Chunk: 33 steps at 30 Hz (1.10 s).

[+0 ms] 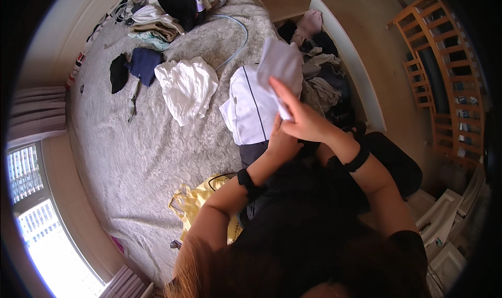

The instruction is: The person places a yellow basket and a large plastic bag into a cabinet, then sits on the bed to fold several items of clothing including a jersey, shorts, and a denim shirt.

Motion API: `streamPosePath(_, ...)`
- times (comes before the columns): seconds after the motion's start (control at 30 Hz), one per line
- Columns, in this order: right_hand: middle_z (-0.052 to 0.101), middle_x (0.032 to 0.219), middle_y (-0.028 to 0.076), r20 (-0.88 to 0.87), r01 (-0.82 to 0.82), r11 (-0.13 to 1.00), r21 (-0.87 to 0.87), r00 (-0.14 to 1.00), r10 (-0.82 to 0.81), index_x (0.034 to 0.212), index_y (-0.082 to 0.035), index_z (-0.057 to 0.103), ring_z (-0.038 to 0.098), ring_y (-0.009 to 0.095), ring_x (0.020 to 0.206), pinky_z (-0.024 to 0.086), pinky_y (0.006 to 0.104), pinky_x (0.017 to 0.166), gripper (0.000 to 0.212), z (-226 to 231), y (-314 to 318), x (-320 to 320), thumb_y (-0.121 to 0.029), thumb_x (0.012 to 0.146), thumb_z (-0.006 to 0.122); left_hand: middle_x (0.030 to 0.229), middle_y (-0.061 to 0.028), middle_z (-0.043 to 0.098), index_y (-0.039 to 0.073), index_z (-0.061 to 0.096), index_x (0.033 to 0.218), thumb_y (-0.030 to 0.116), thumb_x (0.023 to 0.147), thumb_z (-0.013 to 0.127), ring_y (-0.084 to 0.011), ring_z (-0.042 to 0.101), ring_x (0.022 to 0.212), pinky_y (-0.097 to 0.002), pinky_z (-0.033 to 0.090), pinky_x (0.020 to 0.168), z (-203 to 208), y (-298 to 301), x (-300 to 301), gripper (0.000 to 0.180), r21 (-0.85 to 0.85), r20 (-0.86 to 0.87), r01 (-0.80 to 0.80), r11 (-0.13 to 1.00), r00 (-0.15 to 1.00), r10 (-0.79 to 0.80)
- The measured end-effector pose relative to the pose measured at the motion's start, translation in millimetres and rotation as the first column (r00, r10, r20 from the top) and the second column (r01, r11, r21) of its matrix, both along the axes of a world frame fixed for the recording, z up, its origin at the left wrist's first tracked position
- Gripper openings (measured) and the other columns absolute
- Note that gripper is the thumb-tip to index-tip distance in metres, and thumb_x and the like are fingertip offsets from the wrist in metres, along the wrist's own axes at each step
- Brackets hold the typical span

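Bed (136, 156) in front of me has a grey patterned cover, bright daylight coming through the window (36, 219) at lower left with a pale curtain (34, 115) above it. Wooden slatted crib (444, 78) stands on the tan floor (387, 52) to my right; white drawer (345, 62) sits beside the bed.

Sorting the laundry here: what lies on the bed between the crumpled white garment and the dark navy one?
Nothing; in the head view, the white garment and navy garment nearly touch.

Black short-sleeved top, with a black band on each wrist.
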State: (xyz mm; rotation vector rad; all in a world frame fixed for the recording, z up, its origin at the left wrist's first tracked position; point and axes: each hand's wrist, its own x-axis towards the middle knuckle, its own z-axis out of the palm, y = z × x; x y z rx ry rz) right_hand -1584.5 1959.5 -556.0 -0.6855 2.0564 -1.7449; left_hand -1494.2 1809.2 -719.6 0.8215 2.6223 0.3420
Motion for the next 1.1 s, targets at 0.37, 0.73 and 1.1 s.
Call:
streamPosePath(0.37, 0.033, 0.192, 0.020, -0.504, 0.090, 0.753, 0.652, 0.793, 0.342, 0.179, -0.011, 0.048, 0.057, 0.039, 0.155, 0.051, 0.0541, 0.125, 0.098, -82, -4, 18, -0.023, 0.093, 0.092, 0.117, -0.0080, 0.082, 0.006, 0.079, 0.125, 0.054, 0.116, 0.075, -0.0223, 0.081, 0.113, -0.0381, 0.061, 0.109, 25, -158, 22, 0.049, -0.217, 0.951, -0.965, 0.150, -0.174, 0.257)
streamPosePath(0.73, 0.048, 0.185, 0.010, -0.672, 0.305, 0.802, 0.514, 0.724, 0.156, 0.141, -0.009, 0.071, 0.049, 0.038, 0.164, 0.044, 0.0557, 0.130, 0.049, -131, -8, 43, -0.020, 0.095, 0.086, 0.153, -0.0175, 0.069, -0.005, 0.061, 0.155, 0.015, 0.112, 0.070, -0.0285, 0.066, 0.143, -0.0499, 0.049, 0.127, -15, -140, 19, 0.049, -0.012, 0.974, -0.839, -0.544, 0.114, -0.196)
streamPosePath(1.1, 0.044, 0.184, 0.022, -0.439, -0.007, 0.798, 0.602, 0.832, 0.339, 0.159, -0.002, 0.062, 0.029, 0.043, 0.178, 0.022, 0.0611, 0.145, 0.083, -129, 3, 63, -0.029, 0.086, 0.090, 0.165, -0.0194, 0.054, 0.001, 0.067, 0.151, 0.021, 0.106, 0.069, -0.0394, 0.047, 0.153, -0.0596, 0.035, 0.128, 70, -58, -19, 0.049, 0.745, 0.343, -0.537, 0.396, 0.817, 0.464)
